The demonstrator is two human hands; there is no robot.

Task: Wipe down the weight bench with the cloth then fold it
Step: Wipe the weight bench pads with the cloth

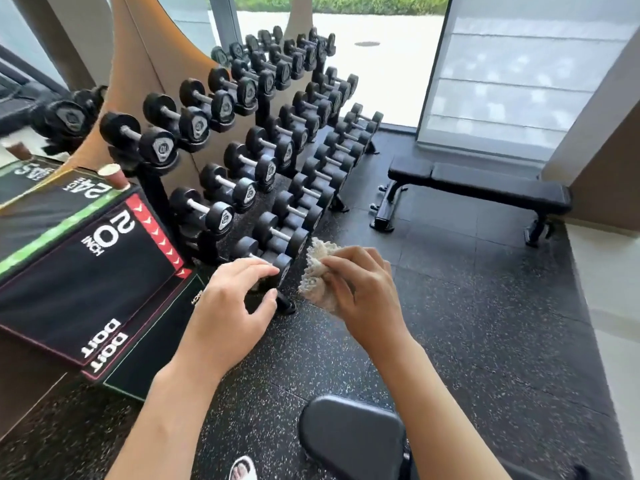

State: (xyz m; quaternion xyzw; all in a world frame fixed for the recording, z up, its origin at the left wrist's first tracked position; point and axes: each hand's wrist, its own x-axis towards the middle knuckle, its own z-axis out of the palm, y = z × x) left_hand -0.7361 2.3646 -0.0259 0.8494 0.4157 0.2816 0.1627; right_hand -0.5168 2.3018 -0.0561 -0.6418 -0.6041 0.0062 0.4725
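Crumpled cloth [320, 276] in right hand [360, 289]

Near bench pad [349, 434] cut by bottom edge, cloth [320, 271] half behind right hand [360, 289]

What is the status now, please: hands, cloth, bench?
Right hand grips bunched cloth. Left hand empty, fingers loosely curled. Weight bench far right, untouched. Padded seat close below.

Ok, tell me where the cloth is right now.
In the head view the cloth is bunched in the right hand, held above the speckled floor just right of the dumbbell rack's near end, beside the left hand.
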